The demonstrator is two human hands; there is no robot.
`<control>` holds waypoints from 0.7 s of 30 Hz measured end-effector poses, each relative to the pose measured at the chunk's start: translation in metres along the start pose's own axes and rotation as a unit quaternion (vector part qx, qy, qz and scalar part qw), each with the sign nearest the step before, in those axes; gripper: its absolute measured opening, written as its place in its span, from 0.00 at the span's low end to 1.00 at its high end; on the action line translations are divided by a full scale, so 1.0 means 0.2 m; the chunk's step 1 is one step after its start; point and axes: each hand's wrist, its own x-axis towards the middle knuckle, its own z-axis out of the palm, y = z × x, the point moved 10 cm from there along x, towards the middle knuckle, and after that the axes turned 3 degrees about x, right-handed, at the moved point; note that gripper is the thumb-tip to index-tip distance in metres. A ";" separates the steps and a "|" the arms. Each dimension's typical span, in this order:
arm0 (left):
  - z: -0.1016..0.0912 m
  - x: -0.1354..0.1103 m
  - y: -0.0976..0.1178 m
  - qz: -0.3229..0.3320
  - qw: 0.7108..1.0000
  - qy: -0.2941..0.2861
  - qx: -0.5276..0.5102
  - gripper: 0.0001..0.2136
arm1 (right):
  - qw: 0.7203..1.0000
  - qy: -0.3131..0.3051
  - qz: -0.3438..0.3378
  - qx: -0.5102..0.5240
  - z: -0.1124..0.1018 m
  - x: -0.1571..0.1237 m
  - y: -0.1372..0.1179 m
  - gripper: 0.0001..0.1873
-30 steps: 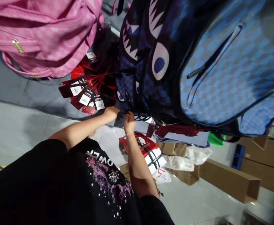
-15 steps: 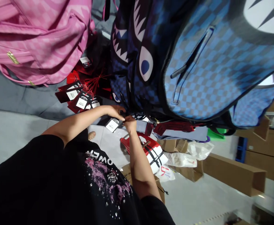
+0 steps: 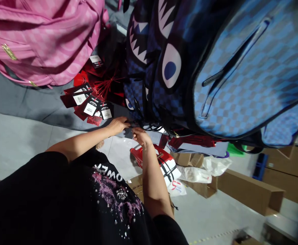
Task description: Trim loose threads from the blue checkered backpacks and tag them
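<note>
A blue-and-black checkered backpack (image 3: 174, 81) with shark teeth and eyes lies on the grey-covered table (image 3: 36, 105). At its near lower edge, my left hand (image 3: 119, 125) has its fingers pressed together on something small and dark. Close beside it, my right hand (image 3: 141, 136) is closed with curled fingers near the same edge; what it holds, if anything, is hidden. To the left of the backpack spreads a bunch of black and red hang tags (image 3: 90, 107) with white barcode labels and red strings.
A pink backpack (image 3: 54, 44) lies at the upper left. Below the table are a red-and-white bag (image 3: 168, 166), clear plastic bags (image 3: 197, 174) and an open cardboard box (image 3: 248, 190). More cartons (image 3: 286, 180) stand at the right.
The black tag with a white label that hung below my hands is no longer visible there. My left hand has shifted slightly left, apart from my right. The view has moved closer to the backpack.
</note>
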 end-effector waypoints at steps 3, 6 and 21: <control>0.02 -0.01 0.06 0.064 0.996 0.012 0.063 0.11 | 0.998 -0.028 0.009 0.057 0.04 -0.01 0.00 0.11; 0.01 -0.02 0.13 0.124 0.981 0.053 0.141 0.12 | 0.994 -0.032 0.011 0.100 0.06 -0.01 0.00 0.12; 0.07 0.05 -0.07 -0.101 0.987 0.011 -0.128 0.09 | 0.981 -0.021 0.001 0.191 0.06 0.06 0.04 0.11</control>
